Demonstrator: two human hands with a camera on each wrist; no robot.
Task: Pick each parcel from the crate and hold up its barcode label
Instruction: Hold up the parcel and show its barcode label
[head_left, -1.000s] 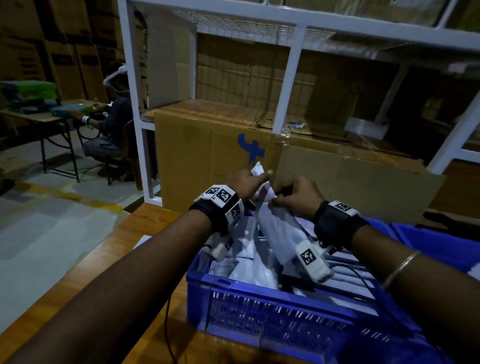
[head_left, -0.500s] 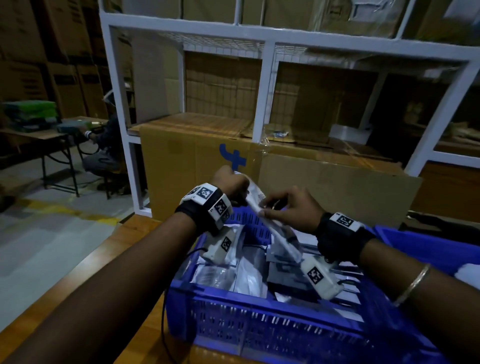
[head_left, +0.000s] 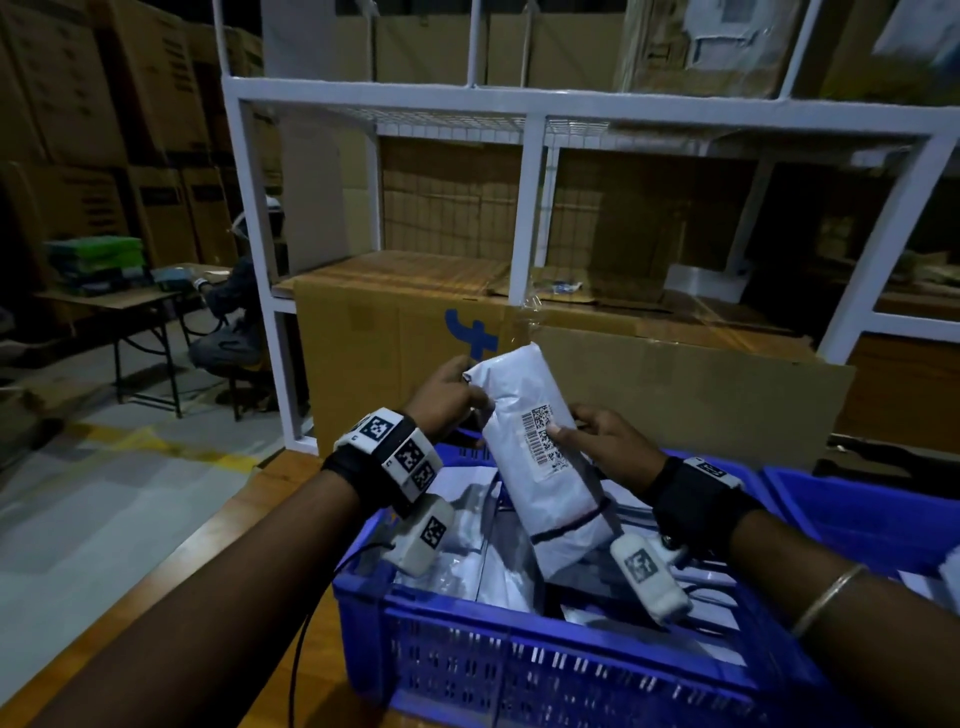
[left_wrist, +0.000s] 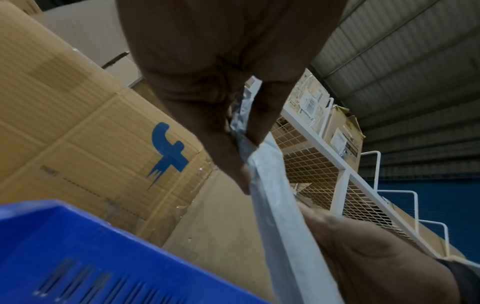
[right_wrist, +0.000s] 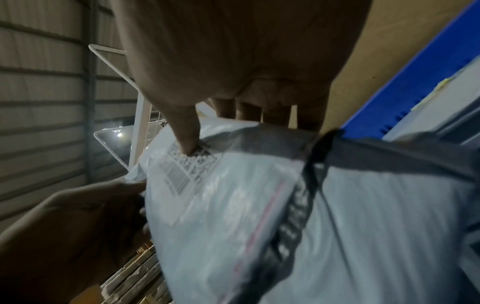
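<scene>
A white plastic parcel (head_left: 543, 467) is held above the blue crate (head_left: 519, 670), tilted, with its barcode label (head_left: 540, 431) facing me. My left hand (head_left: 447, 395) pinches the parcel's upper left edge (left_wrist: 242, 131). My right hand (head_left: 597, 441) grips the right side, thumb lying on the label (right_wrist: 189, 162) and fingers behind the parcel (right_wrist: 285, 216). Several more white parcels (head_left: 467, 551) lie in the crate below.
A large cardboard box (head_left: 395, 343) with a blue logo stands behind the crate under a white metal rack (head_left: 524, 208). A second blue crate (head_left: 857, 504) sits at the right. A wooden table (head_left: 208, 587) carries the crates. A seated person (head_left: 234, 322) is far left.
The parcel has been lifted and turned from edge-on to flat, so its label now faces me. Both hands kept hold of it and rose slightly.
</scene>
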